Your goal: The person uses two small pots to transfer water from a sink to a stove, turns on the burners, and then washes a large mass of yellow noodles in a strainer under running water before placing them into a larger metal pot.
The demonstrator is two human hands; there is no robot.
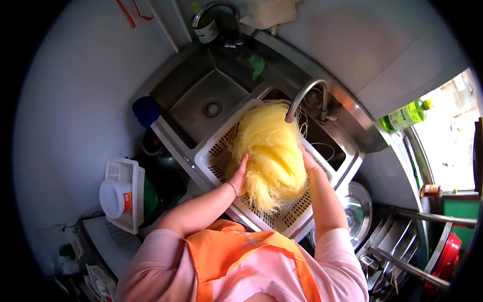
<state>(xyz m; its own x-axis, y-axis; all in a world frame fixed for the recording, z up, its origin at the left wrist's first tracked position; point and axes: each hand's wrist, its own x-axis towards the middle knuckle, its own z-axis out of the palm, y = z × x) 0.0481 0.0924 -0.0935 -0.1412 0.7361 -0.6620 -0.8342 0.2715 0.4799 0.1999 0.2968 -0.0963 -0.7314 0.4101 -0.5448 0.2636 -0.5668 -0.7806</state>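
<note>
A large bundle of thin yellow noodles [274,146] lies in a white perforated plastic basket [217,162], which rests across the sink. Loose strands trail over its top and lower edge. My left hand [238,177] is pressed against the bundle's left side, its fingers partly sunk behind the strands. On the opposite side my right hand [309,160] grips the bundle, with most of its fingers hidden. Between them the noodles are folded into a thick mass. A curved metal faucet [308,95] stands just above the right end of the bundle.
A second sink basin [209,100] is at the back left, with another faucet [221,5] and a green cloth [256,65] nearby. A blue cloth [146,111] hangs at the left edge. A metal bowl [358,211] and a dish rack [392,241] stand at right.
</note>
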